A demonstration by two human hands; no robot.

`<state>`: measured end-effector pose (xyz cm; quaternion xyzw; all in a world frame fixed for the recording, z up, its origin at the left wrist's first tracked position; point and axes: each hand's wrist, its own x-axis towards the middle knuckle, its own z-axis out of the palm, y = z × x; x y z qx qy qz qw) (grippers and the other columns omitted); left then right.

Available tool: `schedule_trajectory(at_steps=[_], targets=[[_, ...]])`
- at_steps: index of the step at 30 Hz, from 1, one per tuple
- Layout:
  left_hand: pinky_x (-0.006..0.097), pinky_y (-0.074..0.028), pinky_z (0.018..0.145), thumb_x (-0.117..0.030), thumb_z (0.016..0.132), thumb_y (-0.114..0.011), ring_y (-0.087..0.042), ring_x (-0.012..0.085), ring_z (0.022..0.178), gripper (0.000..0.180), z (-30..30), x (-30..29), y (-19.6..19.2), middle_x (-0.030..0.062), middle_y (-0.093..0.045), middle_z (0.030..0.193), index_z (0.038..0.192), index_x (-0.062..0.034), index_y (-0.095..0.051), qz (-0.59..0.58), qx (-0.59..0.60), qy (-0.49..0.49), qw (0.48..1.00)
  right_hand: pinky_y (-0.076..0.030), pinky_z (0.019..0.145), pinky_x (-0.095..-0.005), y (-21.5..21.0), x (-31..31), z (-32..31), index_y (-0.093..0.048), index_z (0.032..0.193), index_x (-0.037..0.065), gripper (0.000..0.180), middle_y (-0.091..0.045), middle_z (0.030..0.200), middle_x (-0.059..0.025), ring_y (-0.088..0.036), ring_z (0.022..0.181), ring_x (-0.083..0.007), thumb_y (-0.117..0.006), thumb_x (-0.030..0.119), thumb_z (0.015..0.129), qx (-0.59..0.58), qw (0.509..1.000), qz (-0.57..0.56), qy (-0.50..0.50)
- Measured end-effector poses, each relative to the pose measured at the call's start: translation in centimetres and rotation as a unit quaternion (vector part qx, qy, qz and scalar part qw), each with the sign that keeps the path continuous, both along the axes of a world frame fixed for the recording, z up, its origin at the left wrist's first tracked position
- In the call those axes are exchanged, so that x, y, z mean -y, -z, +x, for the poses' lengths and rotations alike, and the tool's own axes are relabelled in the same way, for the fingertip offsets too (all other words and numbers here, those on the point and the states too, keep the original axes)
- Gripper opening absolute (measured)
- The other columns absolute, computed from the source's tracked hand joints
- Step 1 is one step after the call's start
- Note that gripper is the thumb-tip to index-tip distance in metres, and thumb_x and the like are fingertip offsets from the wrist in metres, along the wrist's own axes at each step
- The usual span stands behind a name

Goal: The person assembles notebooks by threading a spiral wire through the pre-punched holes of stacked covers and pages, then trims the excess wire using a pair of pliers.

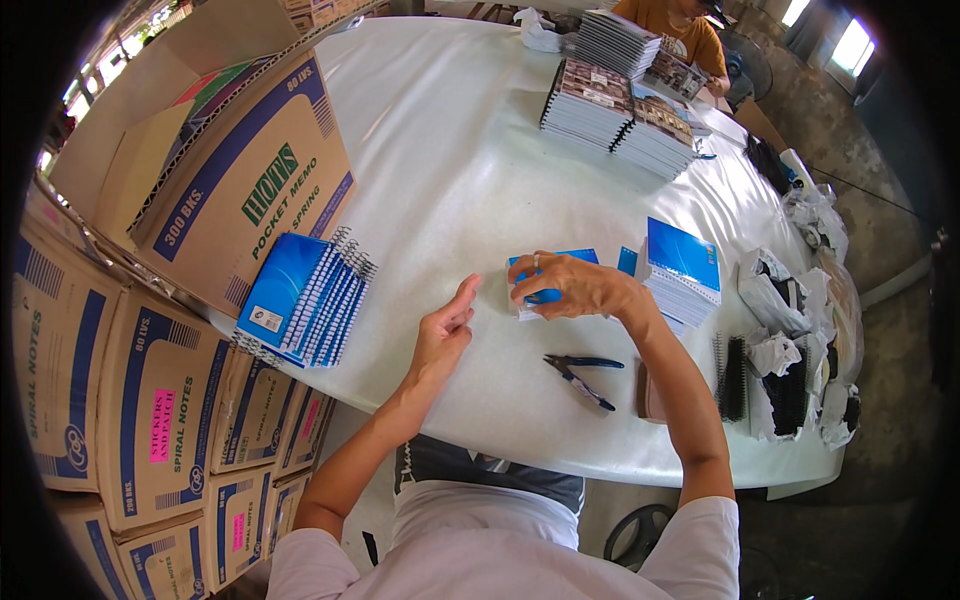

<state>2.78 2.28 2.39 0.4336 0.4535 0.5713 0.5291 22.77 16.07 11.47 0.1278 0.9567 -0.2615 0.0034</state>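
Observation:
My right hand [575, 287] curls over a small blue-covered notebook [575, 256] on the table, thumb and fingers at its near edge; the hand hides much of the cover. To its left, my left hand [445, 325] is held above the table with fingers stretched out and nothing in them. A stack of blue-covered notebooks [683, 262], showing white page edges, stands right of my right hand. At the left lies a pile of spiral-bound blue notebooks [305, 300] with metal coils along its side. Dark-handled pliers [583, 378] rest open on the table nearer me.
Cardboard cartons [165, 400] are stacked at the left, with an open carton [260, 185] beside the table. A brown block-like object [650, 392], black spiral coils [733, 378] and plastic bags of coils [785, 380] lie right. Thick spiral books [590, 105] and another person [690, 45] are farther back.

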Motion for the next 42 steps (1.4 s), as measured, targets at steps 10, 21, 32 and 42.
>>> schedule_trajectory(at_steps=[10, 21, 32, 42], targets=[[0.040, -0.027, 0.119, 0.021, 0.081, -0.039, -0.036, 0.0261, 0.143, 0.070, 0.03, -0.10, 0.29, 0.0113, -0.043, 0.151, 0.147, -0.0041, -0.042, 0.002, -0.005, 0.002, 1.000, -0.043, 0.100, -0.0435, 0.10, 0.17, -0.06, -0.065, 0.102, 0.010, 0.026, -0.056, 0.122, -0.0091, -0.054, 0.112, -0.0331, -0.072, 0.005, 0.078, 0.002, 1.000, -0.023, -0.001], [0.041, -0.025, 0.119, 0.021, 0.080, -0.038, -0.037, 0.0263, 0.142, 0.071, 0.16, 0.01, 0.21, 0.0114, -0.043, 0.151, 0.147, -0.0040, -0.042, 0.004, -0.010, 0.002, 1.000, -0.045, 0.097, -0.0418, 0.52, 0.17, 0.13, -0.067, 0.102, 0.010, 0.024, -0.054, 0.119, -0.0086, -0.053, 0.108, -0.0320, -0.072, 0.006, 0.079, -0.020, 1.000, -0.007, -0.015], [0.040, -0.025, 0.119, 0.021, 0.080, -0.039, -0.037, 0.0257, 0.142, 0.071, 0.18, 0.07, 0.31, 0.0105, -0.045, 0.149, 0.146, -0.0047, -0.043, 0.004, -0.018, 0.001, 1.000, -0.047, 0.093, -0.0422, 0.03, 0.31, 0.10, -0.066, 0.101, 0.009, 0.025, -0.055, 0.121, -0.0084, -0.053, 0.109, -0.0318, -0.073, 0.005, 0.077, -0.003, 1.000, 0.002, -0.018], [0.039, -0.027, 0.118, 0.021, 0.081, -0.040, -0.037, 0.0256, 0.142, 0.070, 0.24, 0.12, 0.27, 0.0103, -0.044, 0.151, 0.146, -0.0038, -0.043, 0.000, -0.001, 0.000, 1.000, -0.047, 0.095, -0.0406, 0.17, 0.04, 0.78, -0.066, 0.098, 0.009, 0.020, -0.056, 0.120, -0.0096, -0.055, 0.110, -0.0324, -0.072, 0.006, 0.080, -0.016, 1.000, 0.013, -0.006]])
